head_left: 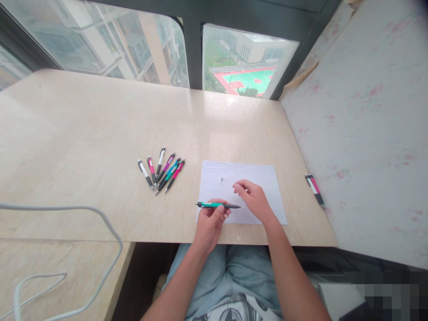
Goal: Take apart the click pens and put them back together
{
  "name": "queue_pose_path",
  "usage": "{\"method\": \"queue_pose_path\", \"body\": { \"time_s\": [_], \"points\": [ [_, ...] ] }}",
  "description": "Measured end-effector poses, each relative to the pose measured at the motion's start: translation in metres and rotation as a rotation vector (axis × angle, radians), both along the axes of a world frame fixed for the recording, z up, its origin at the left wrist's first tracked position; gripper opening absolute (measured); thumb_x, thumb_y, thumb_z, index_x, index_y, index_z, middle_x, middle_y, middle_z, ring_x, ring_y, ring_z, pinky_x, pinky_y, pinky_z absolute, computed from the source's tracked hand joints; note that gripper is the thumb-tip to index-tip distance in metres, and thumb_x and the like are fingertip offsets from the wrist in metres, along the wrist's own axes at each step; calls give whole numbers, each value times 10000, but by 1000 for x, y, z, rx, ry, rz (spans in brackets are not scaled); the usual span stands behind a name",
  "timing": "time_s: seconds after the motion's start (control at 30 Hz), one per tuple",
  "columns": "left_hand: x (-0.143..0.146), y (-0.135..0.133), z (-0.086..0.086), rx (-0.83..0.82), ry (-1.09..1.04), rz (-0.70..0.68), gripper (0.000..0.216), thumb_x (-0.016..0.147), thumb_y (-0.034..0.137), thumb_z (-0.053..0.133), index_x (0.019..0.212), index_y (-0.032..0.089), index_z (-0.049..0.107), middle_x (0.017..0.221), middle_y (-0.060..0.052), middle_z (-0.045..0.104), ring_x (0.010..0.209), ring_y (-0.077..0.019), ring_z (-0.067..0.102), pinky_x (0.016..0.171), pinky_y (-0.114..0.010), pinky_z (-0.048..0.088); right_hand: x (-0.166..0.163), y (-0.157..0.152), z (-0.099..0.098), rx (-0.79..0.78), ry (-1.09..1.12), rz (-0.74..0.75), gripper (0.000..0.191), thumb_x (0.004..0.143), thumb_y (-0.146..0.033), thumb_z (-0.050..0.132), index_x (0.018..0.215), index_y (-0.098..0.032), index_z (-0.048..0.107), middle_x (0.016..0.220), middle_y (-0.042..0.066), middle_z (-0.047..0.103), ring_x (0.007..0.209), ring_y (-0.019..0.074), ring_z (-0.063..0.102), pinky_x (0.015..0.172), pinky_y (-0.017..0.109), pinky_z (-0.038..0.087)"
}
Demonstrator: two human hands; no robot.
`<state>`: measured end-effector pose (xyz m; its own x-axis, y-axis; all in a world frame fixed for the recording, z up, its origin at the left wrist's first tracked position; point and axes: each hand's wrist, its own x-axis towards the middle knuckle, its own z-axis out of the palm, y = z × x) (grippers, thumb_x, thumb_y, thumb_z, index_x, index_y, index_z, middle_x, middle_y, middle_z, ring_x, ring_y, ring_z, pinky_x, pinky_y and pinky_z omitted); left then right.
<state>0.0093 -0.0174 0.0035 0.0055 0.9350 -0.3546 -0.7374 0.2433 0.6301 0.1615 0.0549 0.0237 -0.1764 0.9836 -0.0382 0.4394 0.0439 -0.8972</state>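
A teal and black click pen (209, 205) lies almost level in my left hand (211, 220), gripped between thumb and fingers, its thin tip pointing right. My right hand (253, 198) hovers over the right part of a white sheet of paper (247, 180). Its thumb and fingertips are drawn together; whether something small is between them cannot be made out. On the paper, up and left of my right hand, lies a small dark metallic piece (221, 179). Rows of writing run along the sheet's top edge.
Several click pens (162, 171) in white, pink, purple and teal lie loosely grouped left of the paper. Two more pens (314, 191) rest by the flowered wall (361, 147) at the right. A pale cable (83, 208) loops over the desk (100, 116) at lower left.
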Motion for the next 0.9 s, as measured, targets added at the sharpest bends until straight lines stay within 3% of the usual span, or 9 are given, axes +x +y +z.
{"method": "queue_pose_path", "body": {
  "time_s": [0.13,0.27,0.63,0.9],
  "points": [
    [2,0,3,14,50,-20,199,739,261,804,890,160,722,858,-52,712,708,-111,627,682,-233,493,14,-37,5,-126,214,-8,419,974,-490,427,830,-188,680,704,32,666,666,173,608,609,283,472],
    [3,-1,2,42,149,-49,211,743,261,800,911,164,716,860,-55,721,731,-129,640,713,-249,498,14,-57,9,-151,193,10,377,956,-472,491,784,-189,671,705,27,671,686,174,608,638,282,466],
    [4,-3,-2,107,245,-84,183,818,308,730,923,159,725,895,-60,715,765,-143,640,746,-267,477,14,-65,8,-130,188,-92,337,929,-423,548,722,-183,662,660,11,649,637,159,583,623,268,438],
    [4,-2,-4,62,238,-61,203,759,306,786,881,148,749,779,-44,700,722,-130,619,714,-250,465,16,-69,7,-28,174,-101,229,906,-366,588,810,-196,708,800,42,719,751,186,644,650,280,479]
  ]
}}
